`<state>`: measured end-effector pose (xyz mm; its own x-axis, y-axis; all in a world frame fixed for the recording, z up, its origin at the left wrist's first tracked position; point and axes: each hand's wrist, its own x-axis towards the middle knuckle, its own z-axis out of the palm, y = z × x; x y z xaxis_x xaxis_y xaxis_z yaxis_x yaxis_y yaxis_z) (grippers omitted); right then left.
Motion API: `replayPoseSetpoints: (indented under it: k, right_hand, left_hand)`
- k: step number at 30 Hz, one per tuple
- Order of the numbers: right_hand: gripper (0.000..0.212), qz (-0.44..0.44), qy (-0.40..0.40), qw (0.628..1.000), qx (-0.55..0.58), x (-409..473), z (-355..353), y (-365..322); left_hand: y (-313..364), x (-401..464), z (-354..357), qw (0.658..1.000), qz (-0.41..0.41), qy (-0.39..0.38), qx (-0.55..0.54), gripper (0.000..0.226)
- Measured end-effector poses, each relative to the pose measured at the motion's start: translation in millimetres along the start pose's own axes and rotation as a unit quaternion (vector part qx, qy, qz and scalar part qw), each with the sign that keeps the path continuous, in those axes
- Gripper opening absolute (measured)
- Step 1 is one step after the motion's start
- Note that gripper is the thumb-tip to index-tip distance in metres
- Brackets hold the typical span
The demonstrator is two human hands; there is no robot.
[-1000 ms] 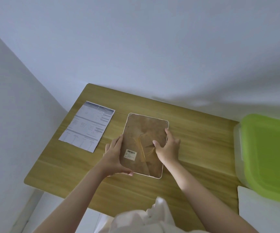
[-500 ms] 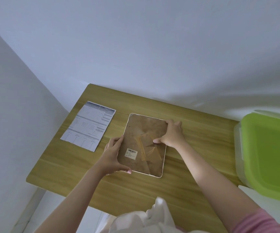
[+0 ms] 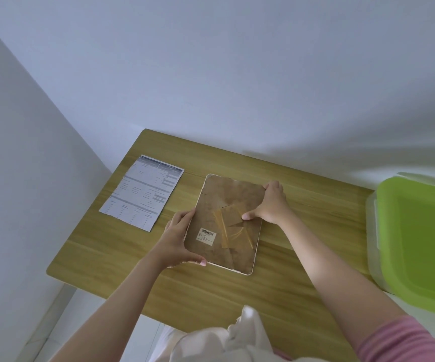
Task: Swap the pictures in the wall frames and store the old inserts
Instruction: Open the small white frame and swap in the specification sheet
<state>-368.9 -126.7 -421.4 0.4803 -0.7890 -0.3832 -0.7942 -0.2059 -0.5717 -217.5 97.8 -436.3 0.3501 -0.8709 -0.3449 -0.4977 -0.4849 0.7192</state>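
A picture frame (image 3: 219, 202) lies face down in the middle of the wooden table (image 3: 302, 231). Its brown backing board shows, with a barcode sticker and strips of clear tape. My left hand (image 3: 177, 239) grips the frame's lower left edge, thumb along the bottom. My right hand (image 3: 270, 203) holds the upper right edge, with its thumb pressed on the taped patch in the board's middle. A printed sheet of paper (image 3: 143, 192) lies flat on the table to the left of the frame, apart from it.
A clear storage box with a green lid (image 3: 417, 244) stands at the table's right end. White walls close in the table at the back and on the left. White cloth (image 3: 226, 338) bunches at the bottom of the view, by the table's front edge.
My right hand has slid from the frame's lower right side up to its upper right edge, thumb still on the tape. My left hand stays at the lower left corner.
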Motion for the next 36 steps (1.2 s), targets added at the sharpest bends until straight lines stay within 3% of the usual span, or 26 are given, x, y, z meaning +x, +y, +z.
replayPoseSetpoints:
  k: [23,28,36]
  right_hand:
    - [0.102,-0.072,-0.025,0.985,0.156,-18,-9,15]
    - [0.090,-0.099,0.006,0.970,0.222,-31,-5,24]
    - [0.073,-0.070,0.053,0.965,0.246,-76,29,49]
  left_hand:
    - [7,-8,8,0.996,0.044,0.069,0.030,0.133]
    - [5,-7,9,0.997,0.032,0.065,0.037,0.131]
    - [2,-8,10,0.996,0.034,0.073,0.039,0.130]
